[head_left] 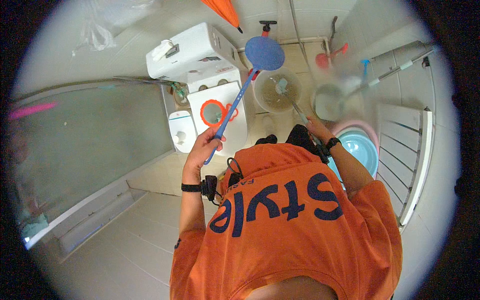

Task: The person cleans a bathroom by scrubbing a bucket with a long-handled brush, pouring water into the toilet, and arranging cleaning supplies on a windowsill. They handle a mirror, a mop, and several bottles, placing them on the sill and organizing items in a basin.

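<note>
My left hand [204, 145] is closed round the lower handle of a blue fly swatter [265, 53], whose round paddle points away from me. Below and around that handle stands a white toilet [235, 137], with an orange-rimmed hand mirror [212, 113] lying on its lid. My right hand [319, 129] grips the end of a long-handled brush [296, 107]. The pale head of this brush reaches into a translucent bucket [299, 84] of cloudy, brownish water. How far the head is submerged is hard to make out.
Blue basin [361, 150] and pink basin [373, 131] sit stacked near my right forearm. A white slatted rack [404, 155] leans at the right wall. Left of the toilet stands a white bin [181, 125]. A red dipper [324, 60] and an orange umbrella [223, 11] are farther off.
</note>
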